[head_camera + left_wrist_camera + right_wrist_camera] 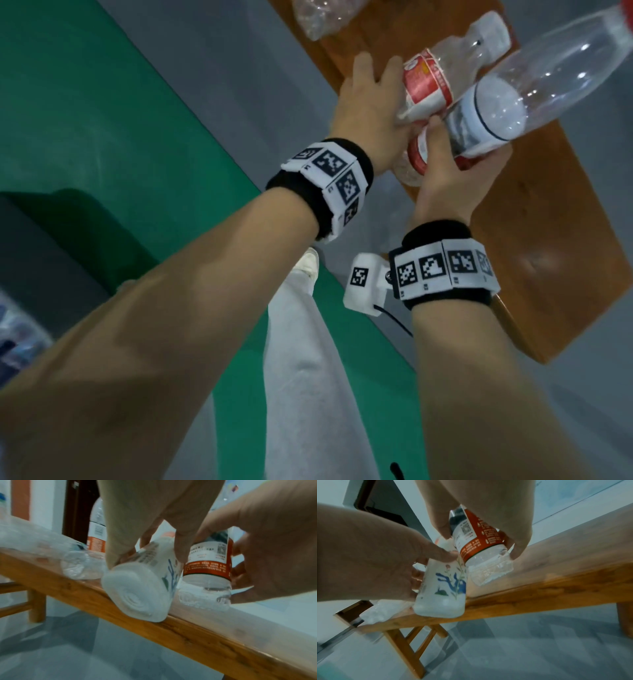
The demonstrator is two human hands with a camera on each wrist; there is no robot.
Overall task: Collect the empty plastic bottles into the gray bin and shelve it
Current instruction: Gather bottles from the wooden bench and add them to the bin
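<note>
Left hand (368, 102): forearm stretched forward, fingers curled round a white bottle (441, 588).
Right hand (452, 178): wrist raised alongside, fingers and thumb clasping a clear red-labelled bottle (479, 540).

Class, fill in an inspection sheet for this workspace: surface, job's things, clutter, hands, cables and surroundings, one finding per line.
Surface: wooden bench, bottles at one end.
Job's things: white flowered bottle, tilted at the bench's near edge; orange-labelled clear bottle beside it; crumpled clear bottle lying on the bench. Gray bin not clearly in view.
Clutter: nothing seen.
Hands: left hand grips the white flowered bottle; right hand grips the orange-labelled clear bottle.
Cables: black cable hanging from the right wrist camera.
Surroundings: green and gray floor; the person's light trouser leg.
</note>
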